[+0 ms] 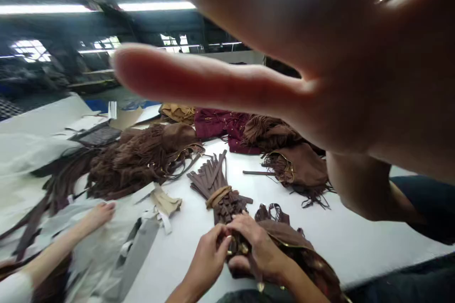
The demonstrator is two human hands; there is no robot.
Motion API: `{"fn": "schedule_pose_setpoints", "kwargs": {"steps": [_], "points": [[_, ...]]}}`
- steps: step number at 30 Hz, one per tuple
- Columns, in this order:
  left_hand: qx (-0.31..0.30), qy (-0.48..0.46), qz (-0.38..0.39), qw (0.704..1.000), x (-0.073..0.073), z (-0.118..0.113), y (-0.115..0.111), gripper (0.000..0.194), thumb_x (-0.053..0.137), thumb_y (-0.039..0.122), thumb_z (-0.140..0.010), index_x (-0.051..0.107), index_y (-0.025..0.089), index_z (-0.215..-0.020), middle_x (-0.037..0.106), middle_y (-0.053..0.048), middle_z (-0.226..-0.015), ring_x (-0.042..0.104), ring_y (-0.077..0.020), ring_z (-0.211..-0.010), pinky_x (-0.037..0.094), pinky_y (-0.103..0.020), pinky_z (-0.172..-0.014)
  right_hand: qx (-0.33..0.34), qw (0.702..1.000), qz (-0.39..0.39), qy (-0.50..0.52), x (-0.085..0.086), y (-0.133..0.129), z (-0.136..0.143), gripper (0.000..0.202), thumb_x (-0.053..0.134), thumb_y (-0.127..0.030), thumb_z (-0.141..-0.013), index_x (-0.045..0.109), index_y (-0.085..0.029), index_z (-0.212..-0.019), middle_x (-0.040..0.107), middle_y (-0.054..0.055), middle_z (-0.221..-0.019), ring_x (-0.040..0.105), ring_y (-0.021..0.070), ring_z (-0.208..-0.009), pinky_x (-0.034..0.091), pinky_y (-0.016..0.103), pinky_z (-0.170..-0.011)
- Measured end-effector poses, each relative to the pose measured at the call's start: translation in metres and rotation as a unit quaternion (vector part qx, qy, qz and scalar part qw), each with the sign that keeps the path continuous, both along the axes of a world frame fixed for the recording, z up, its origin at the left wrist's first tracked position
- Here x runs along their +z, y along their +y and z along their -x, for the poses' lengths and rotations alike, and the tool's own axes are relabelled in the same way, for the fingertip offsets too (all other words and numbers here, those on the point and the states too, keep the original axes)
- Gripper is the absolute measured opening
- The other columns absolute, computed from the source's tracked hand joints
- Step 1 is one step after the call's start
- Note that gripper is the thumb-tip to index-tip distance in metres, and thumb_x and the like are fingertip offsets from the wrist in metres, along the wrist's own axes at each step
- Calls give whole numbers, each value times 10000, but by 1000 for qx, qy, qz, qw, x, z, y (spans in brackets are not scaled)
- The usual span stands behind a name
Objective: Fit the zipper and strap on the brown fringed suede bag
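My left hand and my right hand meet low in the middle over a brown fringed leather bag that lies on the white table. Both hands grip the bag at its gold metal fitting, with the fingers closed around it. A bundle of brown leather strips, tied with a tan band, lies just beyond my hands. Most of the fitting is hidden under my fingers.
Another person's big blurred hand fills the upper right, very near the camera. A co-worker's hand rests on clear plastic at the left. More brown fringed bags, a maroon one and a grey bag lie around.
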State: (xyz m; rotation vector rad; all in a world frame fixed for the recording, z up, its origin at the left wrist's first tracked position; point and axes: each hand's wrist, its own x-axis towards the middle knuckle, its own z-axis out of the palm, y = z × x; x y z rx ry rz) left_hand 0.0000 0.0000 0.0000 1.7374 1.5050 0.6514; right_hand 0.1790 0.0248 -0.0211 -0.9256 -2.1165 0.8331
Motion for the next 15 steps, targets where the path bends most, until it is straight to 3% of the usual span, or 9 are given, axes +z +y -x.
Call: {"fn": "schedule_pose_setpoints", "kwargs": {"steps": [4, 6, 8, 10, 12, 15], "points": [[-138, 119, -118, 976, 17, 18, 8, 202, 414, 28, -848, 545, 177, -810, 611, -56, -813, 568, -195, -747, 454, -297, -683, 12, 1000, 24, 0, -24, -3, 10, 170, 624, -342, -823, 612, -177, -858, 639, 46, -824, 596, 196, -781, 460, 289, -738], [-226, 156, -156, 949, 28, 25, 14, 247, 416, -25, -787, 557, 178, -791, 603, -53, -813, 553, -192, -740, 439, -289, -667, 21, 998, 63, 21, -25, -8, 13, 104, 579, -259, -838, 617, -177, -786, 626, 17, -742, 580, 166, -703, 438, 254, -669], [-250, 131, -151, 948, 38, 28, 20, 221, 440, 5, -816, 579, 177, -803, 604, -42, -801, 554, -178, -727, 435, -271, -658, 0, 990, 119, 71, -20, -14, 15, 127, 562, -221, -849, 620, -171, -747, 608, 4, -709, 566, 150, -677, 424, 240, -646], [-190, 63, -106, 974, 41, 27, 21, 112, 512, 126, -875, 605, 173, -833, 615, -33, -786, 567, -166, -718, 443, -257, -657, -35, 976, 162, 143, -17, -20, 18, 160, 559, -247, -874, 635, -165, -760, 602, 11, -723, 563, 153, -695, 428, 243, -653], [-93, -17, -46, 994, 36, 20, 18, 107, 582, 242, -876, 614, 164, -810, 615, -20, -731, 569, -158, -677, 450, -245, -630, -71, 957, 184, 215, -20, -27, 21, 190, 572, -311, -890, 652, -162, -802, 603, 23, -751, 563, 166, -728, 441, 256, -676], [3, -102, -27, 994, 20, 7, 6, 193, 592, 290, -876, 595, 160, -733, 614, -24, -729, 575, -160, -674, 465, -247, -630, -107, 933, 202, 277, -31, -36, 27, 231, 573, -366, -898, 654, -163, -822, 589, 25, -749, 544, 171, -728, 449, 265, -684]]}}
